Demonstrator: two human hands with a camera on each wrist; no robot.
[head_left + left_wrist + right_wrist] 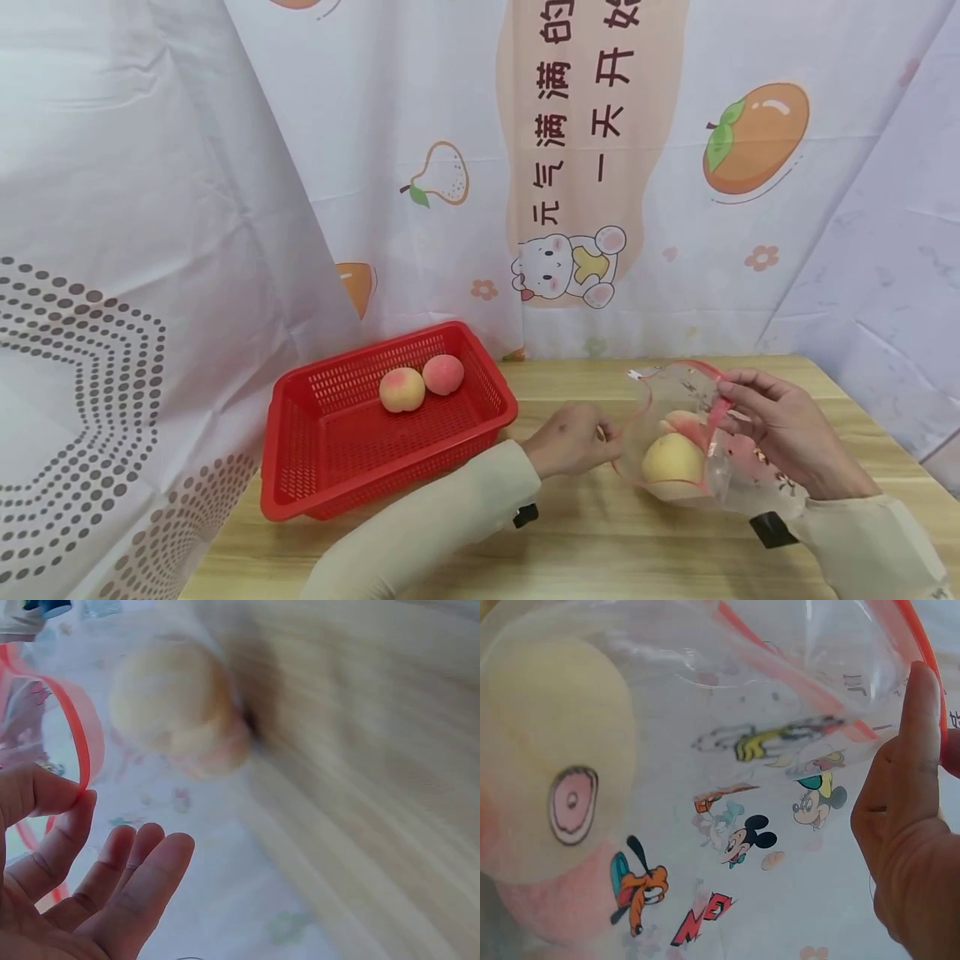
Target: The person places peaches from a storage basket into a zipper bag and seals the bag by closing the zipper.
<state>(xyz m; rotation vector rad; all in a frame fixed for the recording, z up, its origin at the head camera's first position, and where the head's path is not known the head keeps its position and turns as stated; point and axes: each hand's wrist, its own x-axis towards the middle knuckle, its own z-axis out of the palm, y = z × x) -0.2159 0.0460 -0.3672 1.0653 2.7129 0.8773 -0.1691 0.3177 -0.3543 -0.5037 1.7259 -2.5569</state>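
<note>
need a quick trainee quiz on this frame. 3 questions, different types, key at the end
1. Count: how many peaches lie in the red basket?

2. Multiple choice: what is the left hand pinching?
A) a peach in the basket
B) the rim of the basket
C) the red edge of the clear bag

3. True or false: the right hand holds an empty bag.

Key
1. Two.
2. C. The left wrist view shows the edge between thumb and index finger.
3. False. The right hand does grip the bag's edge, but a yellow peach and pinkish fruit show inside through the plastic.
</note>
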